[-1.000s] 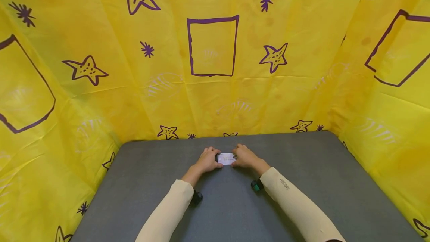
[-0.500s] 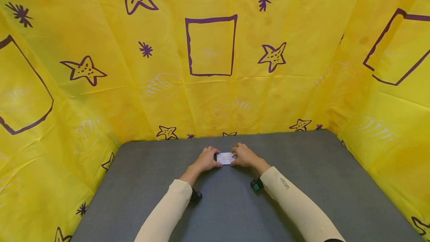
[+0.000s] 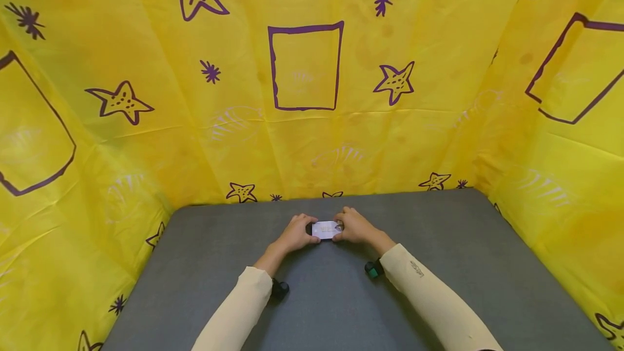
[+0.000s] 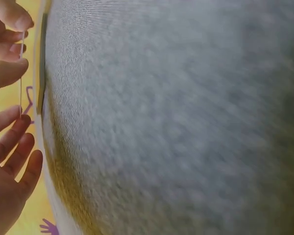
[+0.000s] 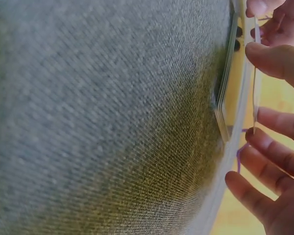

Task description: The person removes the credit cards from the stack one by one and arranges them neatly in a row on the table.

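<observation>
Both hands hold a thin white sheet (image 3: 324,229) with faint printing, near the back of the table. My left hand (image 3: 296,233) pinches its left end between thumb and fingers; my right hand (image 3: 357,226) pinches the right end the same way. Seen edge-on in the left wrist view, the sheet (image 4: 21,90) is a fine line. Right under it, a flat dark slab with layered edges (image 5: 227,78) lies on the table in the right wrist view. From the head, only a dark strip of this slab shows beside and below the sheet, which covers the rest.
A grey cloth-like tabletop (image 3: 322,307) spreads around the hands. Yellow fabric walls (image 3: 307,150) with purple starfish and frame drawings rise at the back and both sides. A dark wrist camera (image 3: 280,289) sits on the left wrist, another (image 3: 374,268) on the right.
The left hand and the sheet have shifted slightly left, and the left forearm has swung a little outward. More dark edge shows at the sheet's left end. Both hands keep their hold.
</observation>
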Tool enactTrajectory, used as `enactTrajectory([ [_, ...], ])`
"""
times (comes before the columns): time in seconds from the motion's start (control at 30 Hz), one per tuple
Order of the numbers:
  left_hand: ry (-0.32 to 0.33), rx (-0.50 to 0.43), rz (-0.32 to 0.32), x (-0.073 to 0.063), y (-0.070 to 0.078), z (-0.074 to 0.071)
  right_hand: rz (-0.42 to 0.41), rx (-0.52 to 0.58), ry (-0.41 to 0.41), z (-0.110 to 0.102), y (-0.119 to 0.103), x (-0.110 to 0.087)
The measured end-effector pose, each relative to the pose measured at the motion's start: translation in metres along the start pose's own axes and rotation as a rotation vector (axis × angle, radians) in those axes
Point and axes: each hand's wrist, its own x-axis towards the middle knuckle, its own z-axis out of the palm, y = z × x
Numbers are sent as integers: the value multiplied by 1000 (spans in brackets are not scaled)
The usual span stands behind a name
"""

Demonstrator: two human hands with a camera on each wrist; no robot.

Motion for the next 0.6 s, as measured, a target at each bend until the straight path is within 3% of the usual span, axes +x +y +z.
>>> enactTrajectory([
  [0.2,22,-42,-7,-9,-2,-6,-26,35,13,-2,-7,-5],
  [0.6,32,49,28,-32,5,-28,-156,-20,87,4,-21,-16],
])
